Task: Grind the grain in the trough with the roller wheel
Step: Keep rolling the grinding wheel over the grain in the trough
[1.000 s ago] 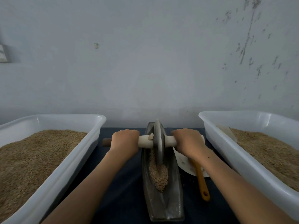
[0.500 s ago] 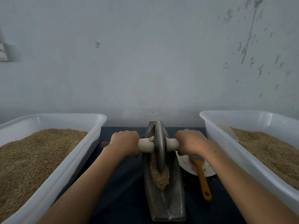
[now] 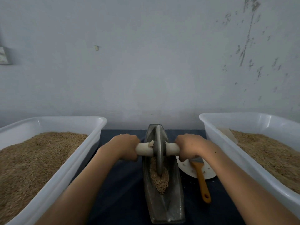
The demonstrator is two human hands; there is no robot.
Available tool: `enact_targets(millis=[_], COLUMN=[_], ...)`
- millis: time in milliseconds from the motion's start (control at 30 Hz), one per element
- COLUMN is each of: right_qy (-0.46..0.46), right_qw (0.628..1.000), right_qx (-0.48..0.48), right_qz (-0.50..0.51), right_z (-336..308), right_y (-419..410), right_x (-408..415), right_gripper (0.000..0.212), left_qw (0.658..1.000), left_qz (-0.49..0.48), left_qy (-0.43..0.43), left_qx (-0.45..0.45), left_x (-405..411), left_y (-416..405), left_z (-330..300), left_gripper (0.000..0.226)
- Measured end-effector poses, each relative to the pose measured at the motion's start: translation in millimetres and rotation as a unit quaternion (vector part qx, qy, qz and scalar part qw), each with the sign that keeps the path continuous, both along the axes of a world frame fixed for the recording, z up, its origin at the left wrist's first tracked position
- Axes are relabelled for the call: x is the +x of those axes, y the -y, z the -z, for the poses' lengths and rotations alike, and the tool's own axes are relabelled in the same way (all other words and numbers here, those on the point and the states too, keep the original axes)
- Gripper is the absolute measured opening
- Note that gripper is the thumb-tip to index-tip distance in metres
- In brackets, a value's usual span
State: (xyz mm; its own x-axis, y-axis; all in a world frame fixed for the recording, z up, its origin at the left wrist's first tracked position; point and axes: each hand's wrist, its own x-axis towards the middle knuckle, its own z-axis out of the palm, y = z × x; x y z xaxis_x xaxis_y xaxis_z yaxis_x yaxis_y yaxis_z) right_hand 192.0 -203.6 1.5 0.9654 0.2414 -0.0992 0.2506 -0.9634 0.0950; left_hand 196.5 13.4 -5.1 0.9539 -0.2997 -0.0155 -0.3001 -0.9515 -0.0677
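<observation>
while both hands grip the handle crosswise, left hand (image 3: 122, 147) at nine o'clock of the wheel (image 3: 158, 150), right hand (image 3: 189, 147) at three. the trough (image 3: 174, 192) runs twelve to six, with grain (image 3: 159, 179) toward six.

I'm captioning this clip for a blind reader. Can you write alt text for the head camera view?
A person's left hand and right hand grip the pale axle of a roller wheel standing in a narrow metal trough of grain. White tubs of grain flank it; an orange-handled brush lies on a white plate.

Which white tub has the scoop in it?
The right tub, beside the right hand: a pale scoop leans on its wall. The left tub shows only grain.
</observation>
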Motion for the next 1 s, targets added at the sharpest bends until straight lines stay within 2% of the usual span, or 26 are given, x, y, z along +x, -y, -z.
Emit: enact_targets(millis=[133, 300, 400, 467, 600, 733, 867, 1000], right_qy=[0.026, 0.16, 0.198, 0.18, 0.064, -0.035, -0.039, 0.035], right_qw=[1.0, 0.987, 0.979, 0.982, 0.998, 0.999, 0.999, 0.999], right_qx=[0.005, 0.028, 0.052, 0.05, 0.003, 0.011, 0.029, 0.015], right_qz=[-0.004, -0.011, -0.011, -0.014, -0.019, 0.004, 0.007, 0.0], right_z=[2.1, 12.5, 17.1, 15.7, 3.1, -3.2, -2.2, 0.5], right_y=[0.2, -1.3, -1.9, -0.4, 1.7, 1.4, 2.7, 0.8], right_x=[2.6, 7.5, 6.6, 6.2, 1.2, -3.4, -1.9, 0.1], right_gripper=[0.035, 0.013, 0.008, 0.008, 0.03, 0.045, 0.045, 0.033], left_qw=[1.0, 0.991, 0.985, 0.985, 0.995, 0.997, 0.997, 0.996], left_qz=[0.003, 0.002, -0.004, -0.007, -0.027, -0.042, -0.053, -0.064], left_qy=[0.014, 0.121, 0.173, 0.171, 0.08, 0.011, -0.025, 0.055], left_qx=[-0.009, -0.052, -0.026, 0.002, 0.06, 0.067, 0.046, 0.039], left_x=[1.5, 2.5, 1.5, 0.7, -2.6, -5.2, -2.4, 0.0], left_y=[0.8, 1.3, 5.5, 6.8, 7.1, 5.1, 2.4, 2.4], left_z=[1.2, 4.9, 7.7, 7.4, 2.7, -2.6, -2.1, 0.7], left_gripper=[0.041, 0.031, 0.024, 0.024, 0.04, 0.045, 0.046, 0.042])
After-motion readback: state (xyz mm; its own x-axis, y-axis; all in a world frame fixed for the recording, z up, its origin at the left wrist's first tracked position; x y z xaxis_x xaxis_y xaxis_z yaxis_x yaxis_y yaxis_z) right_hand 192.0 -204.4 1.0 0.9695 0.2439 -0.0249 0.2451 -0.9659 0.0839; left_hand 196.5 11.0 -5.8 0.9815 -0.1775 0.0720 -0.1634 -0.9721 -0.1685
